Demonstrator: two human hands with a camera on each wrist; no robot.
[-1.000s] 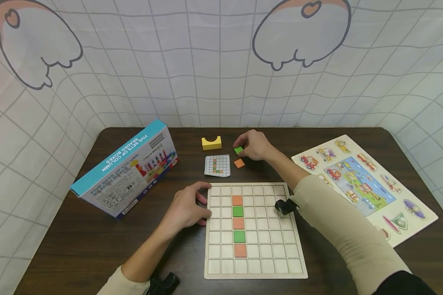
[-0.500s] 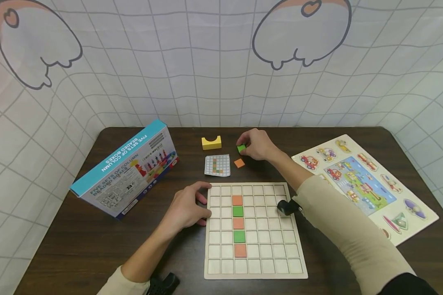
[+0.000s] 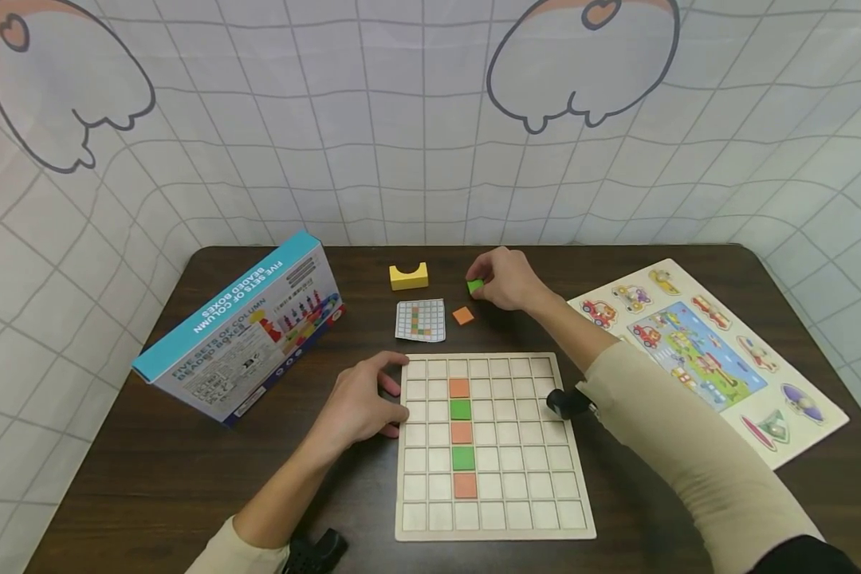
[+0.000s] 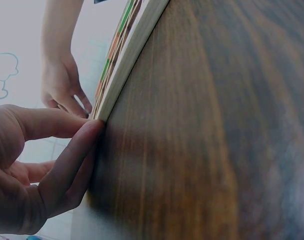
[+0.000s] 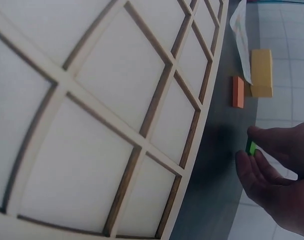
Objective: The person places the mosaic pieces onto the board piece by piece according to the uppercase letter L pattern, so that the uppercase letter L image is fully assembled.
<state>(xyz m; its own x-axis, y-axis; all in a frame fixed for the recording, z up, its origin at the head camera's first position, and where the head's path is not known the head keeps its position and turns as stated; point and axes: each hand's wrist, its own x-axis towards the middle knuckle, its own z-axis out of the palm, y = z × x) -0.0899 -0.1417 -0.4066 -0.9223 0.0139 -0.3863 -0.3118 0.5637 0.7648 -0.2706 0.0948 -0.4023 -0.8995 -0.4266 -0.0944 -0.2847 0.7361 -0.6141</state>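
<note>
My right hand (image 3: 505, 279) pinches a small green square tile (image 3: 475, 285) between thumb and fingers, near the back of the table. In the right wrist view, the green tile (image 5: 250, 147) shows edge-on between the fingertips. A loose orange tile (image 3: 462, 316) lies just in front of that hand. My left hand (image 3: 364, 401) touches the left edge of a wooden grid board (image 3: 495, 518), thumb and forefinger spread along it. One column of the board holds alternating orange and green tiles. Up close, the left fingertips (image 4: 94, 125) meet at the board's pale side.
Behind the board lies a small pattern card (image 3: 420, 320), with a yellow arched block (image 3: 408, 277) beyond it. A blue-topped box (image 3: 244, 331) stands at the left. On the right, a picture puzzle board (image 3: 710, 359) lies partly under my right sleeve. A patterned curtain rises behind the table.
My right hand has shifted slightly right with the green tile, away from the orange tile. The left hand stays at the board's edge.
</note>
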